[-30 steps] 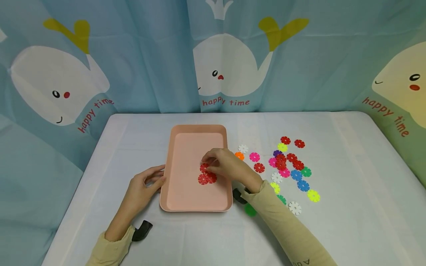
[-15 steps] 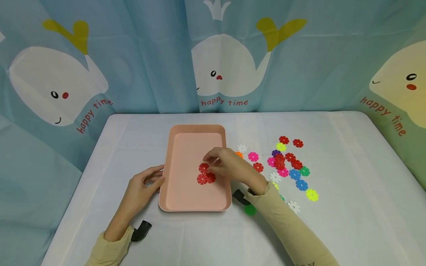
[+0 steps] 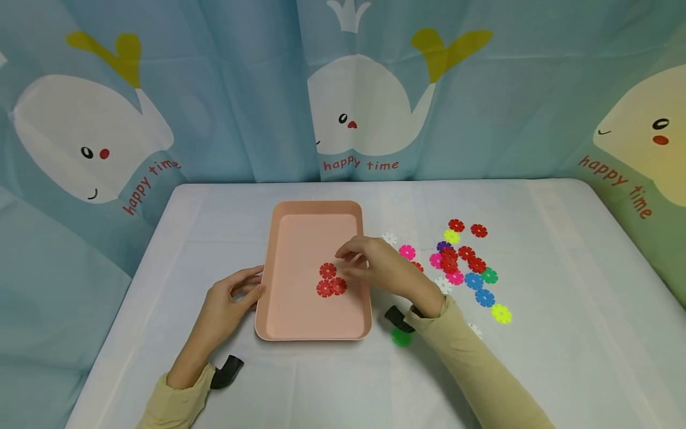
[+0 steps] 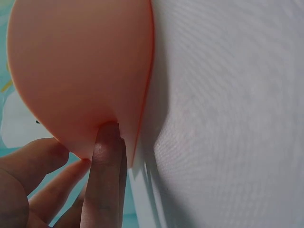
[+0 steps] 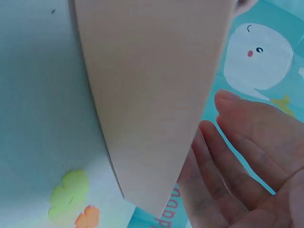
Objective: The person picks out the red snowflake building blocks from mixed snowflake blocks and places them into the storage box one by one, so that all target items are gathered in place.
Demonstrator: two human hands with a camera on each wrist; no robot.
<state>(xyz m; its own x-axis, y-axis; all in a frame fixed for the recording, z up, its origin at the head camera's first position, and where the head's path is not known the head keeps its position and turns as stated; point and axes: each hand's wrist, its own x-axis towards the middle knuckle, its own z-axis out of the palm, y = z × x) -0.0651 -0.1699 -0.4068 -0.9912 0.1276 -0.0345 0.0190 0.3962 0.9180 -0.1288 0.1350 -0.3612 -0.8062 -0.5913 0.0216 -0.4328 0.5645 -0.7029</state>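
Note:
A pink rectangular tray (image 3: 295, 316) lies on the white-covered table. Inside it are three red snowflake discs (image 3: 328, 271), bunched right of the tray's middle. My left hand (image 3: 227, 307) rests at the tray's left side, thumb and fingertips touching its outer wall; the left wrist view shows the fingers (image 4: 108, 152) against that pink wall (image 4: 80, 61). Over the tray's right rim hovers my right hand (image 3: 380, 265), fingers loosely bent and nothing between them. In the right wrist view its fingers (image 5: 228, 161) overlap the tray's side wall (image 5: 152, 95).
Right of the tray are scattered loose discs: red (image 3: 479, 230), blue (image 3: 485, 298), yellow (image 3: 501, 313), pink (image 3: 407, 252), green (image 3: 401, 337) and white ones. My right forearm covers some of them. A whale-print curtain (image 3: 236, 119) hangs behind the table.
My right hand has let go of the upper red disc and drawn back to the right, leaving that disc in the tray. My left hand stays at the tray's side.

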